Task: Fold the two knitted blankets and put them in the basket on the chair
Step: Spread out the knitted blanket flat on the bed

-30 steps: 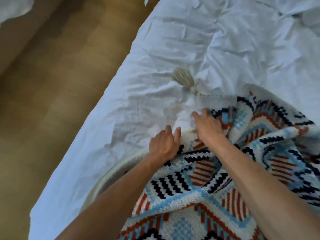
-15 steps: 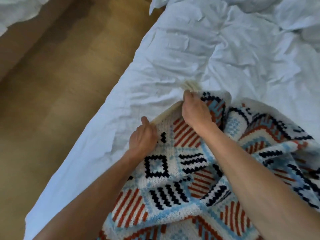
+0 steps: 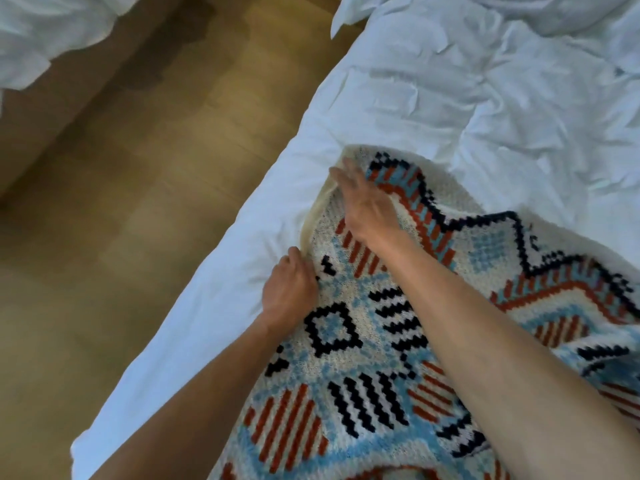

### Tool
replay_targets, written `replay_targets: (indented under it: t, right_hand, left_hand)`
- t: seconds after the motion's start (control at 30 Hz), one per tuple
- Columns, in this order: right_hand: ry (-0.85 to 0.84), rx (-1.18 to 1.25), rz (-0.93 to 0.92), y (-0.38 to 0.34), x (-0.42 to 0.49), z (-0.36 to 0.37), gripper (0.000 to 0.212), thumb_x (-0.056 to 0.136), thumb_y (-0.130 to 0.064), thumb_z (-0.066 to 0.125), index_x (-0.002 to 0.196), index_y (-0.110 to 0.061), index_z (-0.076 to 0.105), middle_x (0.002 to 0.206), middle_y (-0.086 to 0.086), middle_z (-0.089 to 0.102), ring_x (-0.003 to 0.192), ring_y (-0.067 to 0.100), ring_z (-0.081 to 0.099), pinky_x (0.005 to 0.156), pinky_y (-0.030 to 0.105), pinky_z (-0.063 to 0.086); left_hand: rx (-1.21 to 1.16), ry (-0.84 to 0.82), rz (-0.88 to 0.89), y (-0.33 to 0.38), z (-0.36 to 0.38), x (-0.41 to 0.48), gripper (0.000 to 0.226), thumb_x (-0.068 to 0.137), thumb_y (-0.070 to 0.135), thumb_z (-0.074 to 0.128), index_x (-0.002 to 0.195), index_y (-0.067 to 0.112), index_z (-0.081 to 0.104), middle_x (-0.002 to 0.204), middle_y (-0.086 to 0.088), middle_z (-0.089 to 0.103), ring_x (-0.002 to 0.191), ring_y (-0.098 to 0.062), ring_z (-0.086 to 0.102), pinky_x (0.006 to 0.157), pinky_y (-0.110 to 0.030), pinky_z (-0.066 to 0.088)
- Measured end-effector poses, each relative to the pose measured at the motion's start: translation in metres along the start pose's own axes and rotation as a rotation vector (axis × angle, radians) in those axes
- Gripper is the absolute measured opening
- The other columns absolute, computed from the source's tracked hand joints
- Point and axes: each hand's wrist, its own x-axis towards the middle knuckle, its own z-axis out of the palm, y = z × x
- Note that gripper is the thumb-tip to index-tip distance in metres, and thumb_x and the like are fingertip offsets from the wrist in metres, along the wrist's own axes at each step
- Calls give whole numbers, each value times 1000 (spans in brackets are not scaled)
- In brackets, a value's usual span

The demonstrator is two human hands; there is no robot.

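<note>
A knitted blanket (image 3: 374,341), cream with blue, rust-red and black geometric patterns, lies on the white bed near its left edge. My left hand (image 3: 289,294) grips the blanket's cream left border with curled fingers. My right hand (image 3: 363,206) lies flat on the blanket close to its far corner, fingers straight and a little blurred. Both forearms reach across the blanket. Only this one blanket shows, with neither the basket nor the chair in sight.
A rumpled white duvet (image 3: 485,98) covers the bed beyond and to the right of the blanket. Wooden floor (image 3: 138,202) runs along the bed's left side. More white bedding (image 3: 45,32) hangs at the top left corner.
The blanket's top layer has been drawn further up the bed and now hides the tassel. My right hand has let go of the corner and flattened onto it. My left hand stays on the border.
</note>
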Motion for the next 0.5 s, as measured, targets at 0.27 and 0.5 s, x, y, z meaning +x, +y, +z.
replay_targets:
  t: [0.27, 0.5]
  right_hand:
    - [-165, -151, 273, 51, 48, -19, 89, 83, 0, 56, 150, -26, 4, 146, 18, 30, 128, 38, 36, 101, 49, 34]
    - [26, -127, 74, 43, 30, -25, 29, 84, -2, 42, 112, -12, 45, 106, 16, 48, 80, 30, 54, 61, 33, 37]
  left_hand:
    - [151, -168, 86, -28, 22, -6, 19, 98, 22, 31, 106, 8, 41, 98, -11, 54, 81, -23, 49, 77, -35, 42]
    - [26, -333, -5, -29, 25, 9, 22, 101, 29, 22, 107, 14, 36, 107, -9, 52, 93, -24, 51, 93, -44, 44]
